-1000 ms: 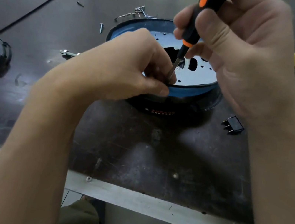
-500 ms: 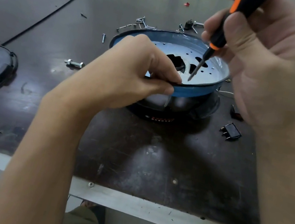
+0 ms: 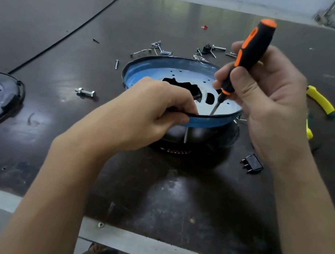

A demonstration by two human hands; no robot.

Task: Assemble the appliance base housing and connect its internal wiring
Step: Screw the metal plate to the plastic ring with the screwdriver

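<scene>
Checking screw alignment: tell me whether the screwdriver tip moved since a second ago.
Yes. The tip of the screwdriver has shifted right along the near rim of the blue housing, from beside the left hand to below the oval hole.

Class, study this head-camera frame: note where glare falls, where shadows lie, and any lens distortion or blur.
Head view: pale glare streaks the glossy dark tabletop behind the blue-rimmed round metal housing; head view: a soft shadow pools in front of that housing, toward the viewer; head view: wide-angle stretch swells both forearms at the lower corners; head view: the orange-and-black screwdriver looks sharp, unblurred.
</scene>
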